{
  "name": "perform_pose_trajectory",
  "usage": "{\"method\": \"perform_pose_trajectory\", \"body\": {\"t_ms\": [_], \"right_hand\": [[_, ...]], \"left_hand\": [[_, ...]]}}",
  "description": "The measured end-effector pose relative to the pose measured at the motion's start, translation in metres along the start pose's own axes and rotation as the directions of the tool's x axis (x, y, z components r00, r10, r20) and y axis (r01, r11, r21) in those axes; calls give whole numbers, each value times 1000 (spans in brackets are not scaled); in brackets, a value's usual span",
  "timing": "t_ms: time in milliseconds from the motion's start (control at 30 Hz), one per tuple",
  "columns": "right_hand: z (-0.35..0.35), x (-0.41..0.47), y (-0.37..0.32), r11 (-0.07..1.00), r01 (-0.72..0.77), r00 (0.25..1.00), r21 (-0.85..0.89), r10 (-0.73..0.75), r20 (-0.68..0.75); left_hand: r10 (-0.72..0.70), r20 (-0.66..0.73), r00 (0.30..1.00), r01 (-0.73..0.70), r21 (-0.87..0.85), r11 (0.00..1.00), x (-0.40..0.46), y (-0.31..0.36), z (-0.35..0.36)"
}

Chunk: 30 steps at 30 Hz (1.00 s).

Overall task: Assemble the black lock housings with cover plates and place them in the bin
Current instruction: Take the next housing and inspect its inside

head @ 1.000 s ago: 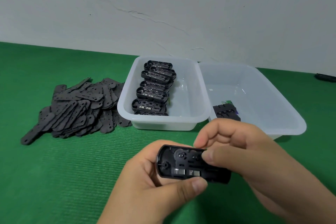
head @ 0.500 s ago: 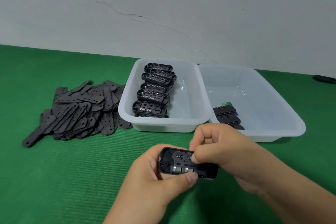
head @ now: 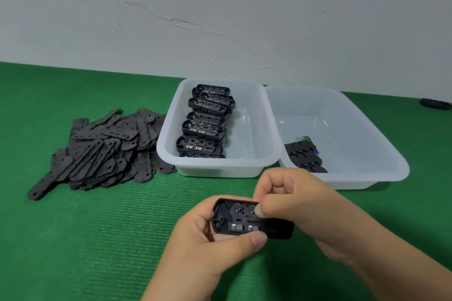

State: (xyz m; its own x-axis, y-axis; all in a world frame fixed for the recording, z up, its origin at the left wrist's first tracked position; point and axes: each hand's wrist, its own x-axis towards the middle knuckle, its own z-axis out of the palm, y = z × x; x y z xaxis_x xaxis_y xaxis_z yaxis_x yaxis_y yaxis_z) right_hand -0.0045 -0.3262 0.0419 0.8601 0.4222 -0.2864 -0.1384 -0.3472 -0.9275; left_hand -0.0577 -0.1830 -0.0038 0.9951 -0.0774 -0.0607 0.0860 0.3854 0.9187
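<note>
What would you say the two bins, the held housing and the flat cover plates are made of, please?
The two bins look like translucent white plastic with a glossy finish: light glints on their walls. The held housing appears to be moulded black plastic, semi-gloss, with small silvery inserts, possibly metal. The cover plates look matt dark grey; whether plastic, fibre or metal cannot be told.

Head view, forward and down, close over green mat (head: 97, 239)

Two bare hands show, the left hand (head: 208, 234) and the right hand (head: 296, 205). No gloves, rings or watch on them. The arms are bare too, with no sleeves. Short, plain fingernails.
</note>
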Motion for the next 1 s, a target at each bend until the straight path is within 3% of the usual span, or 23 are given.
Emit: {"method": "perform_pose_trajectory", "body": {"t_ms": [133,200,267,367,1000], "right_hand": [[-13,-12,-1,996,85,992,11,-85,88],[-16,-20,0,981,172,980,-87,-161,121],[-17,-23,1,925,284,959,-252,-281,48],[-16,-25,0,885,355,926,-300,-377,-15],[-18,-28,-2,890,372,921,-263,-390,-18]], "left_hand": [[11,-19,1000,-13,-77,997,0,4,-2],[24,-35,999,-27,-91,995,-1,7,-4],[32,-44,999,-37,-106,994,-2,8,-4],[47,-16,999,-48,-121,991,-3,10,-2],[104,-71,992,-107,-44,993,-2,9,0]]}}
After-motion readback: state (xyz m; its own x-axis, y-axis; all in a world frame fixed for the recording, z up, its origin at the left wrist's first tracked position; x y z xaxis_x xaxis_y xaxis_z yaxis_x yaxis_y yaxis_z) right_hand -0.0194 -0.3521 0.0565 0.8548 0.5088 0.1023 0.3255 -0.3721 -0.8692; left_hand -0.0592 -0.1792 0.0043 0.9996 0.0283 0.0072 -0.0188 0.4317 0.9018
